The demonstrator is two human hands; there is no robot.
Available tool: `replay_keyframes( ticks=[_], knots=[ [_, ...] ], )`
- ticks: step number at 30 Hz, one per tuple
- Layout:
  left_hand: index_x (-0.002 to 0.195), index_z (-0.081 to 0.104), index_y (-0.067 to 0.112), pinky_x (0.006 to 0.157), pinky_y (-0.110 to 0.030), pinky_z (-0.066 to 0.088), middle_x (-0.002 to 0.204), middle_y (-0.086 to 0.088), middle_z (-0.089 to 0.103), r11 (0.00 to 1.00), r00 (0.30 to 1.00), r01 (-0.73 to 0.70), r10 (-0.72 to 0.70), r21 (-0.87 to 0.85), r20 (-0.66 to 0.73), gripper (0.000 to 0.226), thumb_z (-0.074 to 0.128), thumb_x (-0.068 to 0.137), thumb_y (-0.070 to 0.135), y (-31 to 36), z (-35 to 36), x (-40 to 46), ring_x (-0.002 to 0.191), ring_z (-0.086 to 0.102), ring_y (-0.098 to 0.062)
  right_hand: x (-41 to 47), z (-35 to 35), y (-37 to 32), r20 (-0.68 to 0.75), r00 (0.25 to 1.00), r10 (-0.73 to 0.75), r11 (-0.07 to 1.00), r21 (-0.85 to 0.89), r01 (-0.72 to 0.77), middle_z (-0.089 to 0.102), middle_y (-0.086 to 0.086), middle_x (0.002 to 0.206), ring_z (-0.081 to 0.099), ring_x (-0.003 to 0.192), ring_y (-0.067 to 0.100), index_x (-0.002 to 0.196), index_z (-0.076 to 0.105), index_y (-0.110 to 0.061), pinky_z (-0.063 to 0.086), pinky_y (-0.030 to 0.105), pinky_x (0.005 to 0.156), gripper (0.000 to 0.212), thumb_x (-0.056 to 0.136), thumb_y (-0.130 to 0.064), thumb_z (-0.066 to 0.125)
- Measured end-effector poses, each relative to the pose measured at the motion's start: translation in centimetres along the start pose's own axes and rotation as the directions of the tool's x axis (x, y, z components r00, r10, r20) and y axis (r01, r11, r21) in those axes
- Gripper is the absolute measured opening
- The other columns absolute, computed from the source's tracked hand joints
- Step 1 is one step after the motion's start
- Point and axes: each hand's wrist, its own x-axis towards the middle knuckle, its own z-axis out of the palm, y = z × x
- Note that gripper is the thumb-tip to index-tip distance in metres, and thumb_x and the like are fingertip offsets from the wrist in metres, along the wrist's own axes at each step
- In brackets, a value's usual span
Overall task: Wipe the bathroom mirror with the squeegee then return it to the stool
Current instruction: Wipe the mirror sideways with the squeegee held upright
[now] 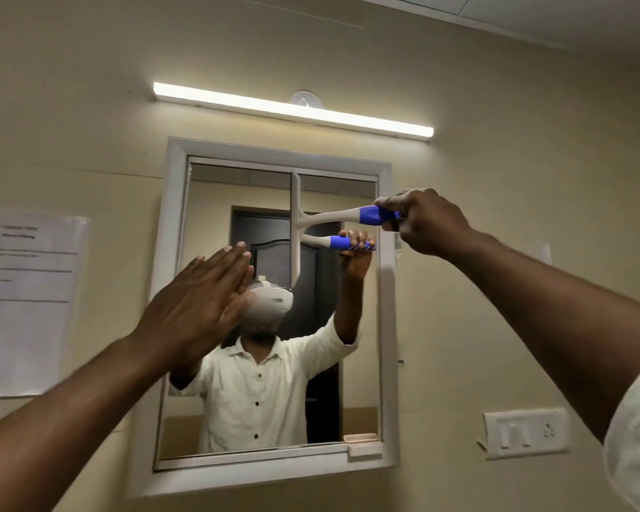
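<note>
A white-framed bathroom mirror (359, 364) hangs on the cream wall ahead. My right hand (425, 223) is shut on the blue grip of a white squeegee (326, 218). Its blade stands vertical against the upper middle of the glass, with the handle pointing right. My left hand (196, 293) is flat, fingers together, pressed on the left part of the mirror. The glass reflects a person in a white shirt and both hands. The stool is out of view.
A lit tube light (292, 109) runs above the mirror. A printed paper notice (23, 301) is stuck to the wall at left. A white switch plate (525, 432) sits on the wall at lower right. A small pink handle (363, 448) sticks out at the mirror's bottom right corner.
</note>
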Motion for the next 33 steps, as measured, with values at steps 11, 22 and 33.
replay_keyframes(
  ticks=[11,22,33],
  knots=[
    [0.144,-0.007,0.026,0.116,-0.024,0.000,0.153,0.015,-0.006,0.992,0.994,-0.107,0.107,-0.065,-0.011,0.073,0.001,0.082,0.065,5.1,3.4,3.2,0.141,-0.005,0.001,-2.2,-3.6,6.8,0.012,0.994,0.107,0.987,-0.121,-0.105,0.061,0.005,0.126,0.056,0.104,0.030,0.133,0.054,-0.028,0.032,0.034,0.072,0.046,0.089,-0.013,0.057],
    [0.146,0.002,0.035,0.119,-0.036,0.009,0.158,0.015,0.000,0.981,0.985,-0.157,0.164,-0.116,0.048,0.071,-0.001,0.085,0.070,7.3,7.0,4.7,0.144,-0.001,-0.001,-3.6,-5.0,10.3,0.024,0.988,0.153,0.978,-0.149,-0.148,0.060,0.004,0.129,0.056,0.109,0.029,0.131,0.055,-0.031,0.034,0.032,0.074,0.044,0.088,-0.018,0.059],
    [0.144,-0.006,0.029,0.115,-0.025,0.001,0.151,0.016,-0.007,0.998,0.998,-0.037,0.039,-0.047,0.052,0.074,0.001,0.081,0.068,7.2,3.1,0.9,0.141,-0.003,0.000,-3.3,-2.5,6.6,-0.068,0.996,-0.059,0.997,0.036,0.062,0.066,0.008,0.112,0.058,0.092,0.024,0.123,0.058,-0.017,0.046,0.037,0.077,0.039,0.085,-0.008,0.062]
  ],
)
